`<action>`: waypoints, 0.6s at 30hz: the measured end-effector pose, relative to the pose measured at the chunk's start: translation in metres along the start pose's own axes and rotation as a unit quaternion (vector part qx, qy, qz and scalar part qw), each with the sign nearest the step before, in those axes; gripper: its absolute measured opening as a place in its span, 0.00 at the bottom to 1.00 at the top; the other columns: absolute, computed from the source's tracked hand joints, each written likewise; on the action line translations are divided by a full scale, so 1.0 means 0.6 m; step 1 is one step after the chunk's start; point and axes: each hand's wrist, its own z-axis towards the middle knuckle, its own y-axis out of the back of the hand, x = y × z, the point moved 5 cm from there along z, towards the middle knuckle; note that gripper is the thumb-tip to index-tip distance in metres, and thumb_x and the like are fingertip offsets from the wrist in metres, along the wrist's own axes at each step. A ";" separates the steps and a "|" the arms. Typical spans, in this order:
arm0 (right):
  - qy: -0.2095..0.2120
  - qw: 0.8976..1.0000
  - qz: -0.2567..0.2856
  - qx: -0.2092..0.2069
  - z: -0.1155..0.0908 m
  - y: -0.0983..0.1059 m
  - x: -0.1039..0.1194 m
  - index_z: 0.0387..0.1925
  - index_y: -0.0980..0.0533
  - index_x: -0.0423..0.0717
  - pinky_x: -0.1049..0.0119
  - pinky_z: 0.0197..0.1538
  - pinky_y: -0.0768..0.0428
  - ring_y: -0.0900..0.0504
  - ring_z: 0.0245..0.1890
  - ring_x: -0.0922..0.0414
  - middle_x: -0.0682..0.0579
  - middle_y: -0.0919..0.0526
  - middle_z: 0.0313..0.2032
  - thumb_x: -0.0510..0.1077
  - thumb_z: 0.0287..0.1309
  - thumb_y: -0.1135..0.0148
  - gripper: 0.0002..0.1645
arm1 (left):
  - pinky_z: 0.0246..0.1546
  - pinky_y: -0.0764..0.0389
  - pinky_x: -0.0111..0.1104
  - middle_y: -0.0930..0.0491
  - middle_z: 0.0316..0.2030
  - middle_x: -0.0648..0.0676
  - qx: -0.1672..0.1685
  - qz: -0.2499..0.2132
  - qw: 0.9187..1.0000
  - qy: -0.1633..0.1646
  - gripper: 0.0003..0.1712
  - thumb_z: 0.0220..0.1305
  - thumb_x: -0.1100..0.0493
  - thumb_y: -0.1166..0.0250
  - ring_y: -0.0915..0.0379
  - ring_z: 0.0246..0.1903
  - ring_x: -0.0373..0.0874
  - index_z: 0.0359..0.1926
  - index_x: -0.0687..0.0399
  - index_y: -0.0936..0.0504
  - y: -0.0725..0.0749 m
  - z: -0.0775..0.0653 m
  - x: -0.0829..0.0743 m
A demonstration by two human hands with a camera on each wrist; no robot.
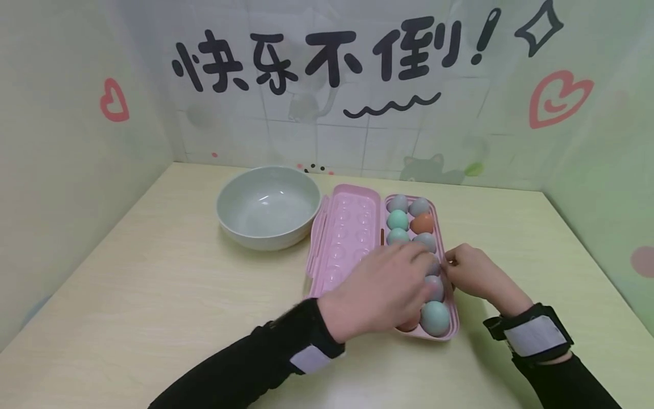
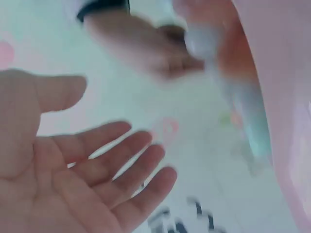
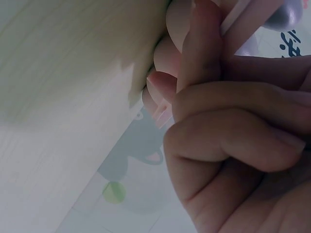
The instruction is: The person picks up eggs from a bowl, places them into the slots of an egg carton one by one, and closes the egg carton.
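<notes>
A pink plastic egg carton (image 1: 355,196) lies opened out, its lid on the left and its egg-filled tray on the right. Grey-blue eggs (image 1: 435,319), mint green eggs (image 1: 398,220) and an orange egg (image 1: 422,223) sit in the tray's two rows. My left hand (image 1: 380,287) hovers over the tray, hiding several of its cups. In the left wrist view that palm is bare, with fingers spread and loosely bent. At the tray's right side, my right hand (image 1: 475,274) pinches the rim between thumb and curled index finger, as the right wrist view shows.
A pale grey-green bowl (image 1: 265,243) stands left of the carton, close against the lid's edge. Under everything is a light wooden table (image 1: 153,284). Printed wall sheets (image 1: 286,136) enclose the back and both sides.
</notes>
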 end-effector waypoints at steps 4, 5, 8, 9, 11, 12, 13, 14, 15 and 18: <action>-0.006 1.000 0.000 0.002 -0.002 0.002 0.001 0.24 0.22 0.37 0.62 0.23 0.34 0.32 0.19 0.56 0.51 0.25 0.19 0.34 0.63 0.53 0.16 | 0.62 0.35 0.35 0.28 0.59 0.56 -0.023 -0.123 0.987 0.102 0.26 0.76 0.46 0.50 0.35 0.61 0.47 0.62 0.60 0.28 0.037 -0.040 0.074; -0.010 1.000 0.000 0.002 -0.003 0.002 0.001 0.24 0.22 0.37 0.62 0.23 0.34 0.32 0.19 0.56 0.51 0.25 0.19 0.34 0.63 0.53 0.16 | 0.63 0.36 0.37 0.29 0.61 0.57 -0.031 -0.145 0.981 0.124 0.28 0.76 0.45 0.51 0.36 0.63 0.48 0.64 0.61 0.30 0.042 -0.052 0.091; -0.021 1.000 0.001 0.008 -0.005 0.000 -0.001 0.25 0.22 0.36 0.62 0.24 0.34 0.31 0.19 0.56 0.51 0.25 0.20 0.33 0.62 0.53 0.15 | 0.66 0.41 0.41 0.34 0.67 0.60 -0.049 -0.208 0.958 0.191 0.33 0.77 0.43 0.55 0.42 0.67 0.49 0.69 0.62 0.35 0.045 -0.092 0.133; -0.024 1.000 0.001 0.010 -0.005 0.000 -0.001 0.26 0.22 0.36 0.62 0.24 0.33 0.31 0.19 0.55 0.50 0.25 0.20 0.33 0.62 0.53 0.15 | 0.66 0.40 0.41 0.34 0.67 0.60 -0.059 -0.228 0.950 0.205 0.33 0.77 0.43 0.56 0.42 0.67 0.50 0.70 0.63 0.35 0.043 -0.103 0.144; -0.026 1.000 0.000 0.010 -0.007 -0.001 -0.003 0.27 0.21 0.36 0.62 0.24 0.33 0.31 0.20 0.55 0.50 0.25 0.20 0.33 0.62 0.53 0.15 | 0.66 0.40 0.43 0.34 0.66 0.60 -0.080 -0.269 0.933 0.225 0.33 0.78 0.44 0.56 0.42 0.67 0.50 0.69 0.64 0.34 0.039 -0.123 0.160; -0.025 1.000 -0.001 0.008 -0.008 0.000 -0.004 0.27 0.21 0.36 0.62 0.24 0.33 0.31 0.20 0.55 0.50 0.25 0.20 0.33 0.61 0.53 0.14 | 0.65 0.40 0.42 0.33 0.66 0.60 -0.087 -0.285 0.926 0.230 0.32 0.78 0.44 0.56 0.41 0.67 0.50 0.69 0.64 0.34 0.036 -0.130 0.165; -0.024 1.000 -0.001 0.007 -0.010 0.000 -0.005 0.27 0.21 0.36 0.62 0.24 0.33 0.31 0.20 0.55 0.50 0.25 0.20 0.33 0.62 0.53 0.14 | 0.65 0.39 0.42 0.32 0.65 0.60 -0.093 -0.300 0.920 0.232 0.32 0.78 0.45 0.56 0.40 0.66 0.49 0.68 0.64 0.33 0.032 -0.136 0.168; -0.023 1.000 -0.002 0.007 -0.011 0.001 -0.006 0.26 0.22 0.35 0.62 0.24 0.34 0.32 0.20 0.55 0.50 0.25 0.20 0.33 0.62 0.53 0.15 | 0.64 0.38 0.42 0.32 0.65 0.60 -0.100 -0.311 0.916 0.233 0.31 0.78 0.45 0.56 0.39 0.66 0.49 0.68 0.64 0.33 0.029 -0.140 0.169; -0.023 1.000 -0.002 0.006 -0.012 0.001 -0.006 0.26 0.22 0.36 0.62 0.24 0.34 0.32 0.20 0.55 0.51 0.25 0.20 0.34 0.62 0.53 0.15 | 0.64 0.37 0.42 0.31 0.64 0.60 -0.105 -0.319 0.912 0.234 0.30 0.78 0.46 0.56 0.38 0.65 0.49 0.68 0.64 0.32 0.026 -0.144 0.170; -0.022 1.000 -0.002 0.005 -0.015 0.001 -0.008 0.24 0.23 0.36 0.62 0.23 0.35 0.33 0.19 0.55 0.51 0.25 0.20 0.34 0.64 0.53 0.16 | 0.64 0.36 0.43 0.31 0.64 0.60 -0.111 -0.331 0.905 0.242 0.30 0.78 0.46 0.56 0.38 0.65 0.48 0.68 0.64 0.32 0.015 -0.150 0.170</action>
